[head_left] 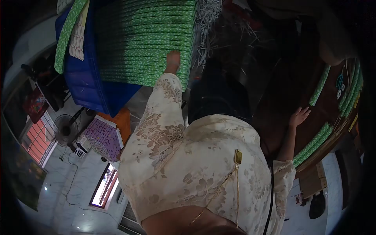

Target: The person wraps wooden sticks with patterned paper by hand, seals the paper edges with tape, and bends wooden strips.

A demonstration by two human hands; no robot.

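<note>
Blue crate [84, 78] sat far left, the stack of green patterned sheets [145, 39] just right of it with the left hand [173, 59] flat on its near right edge, grasp unclear, and the right hand [299, 116] lay open, empty, on the dark table [282, 98] near green strips [313, 143].
</note>
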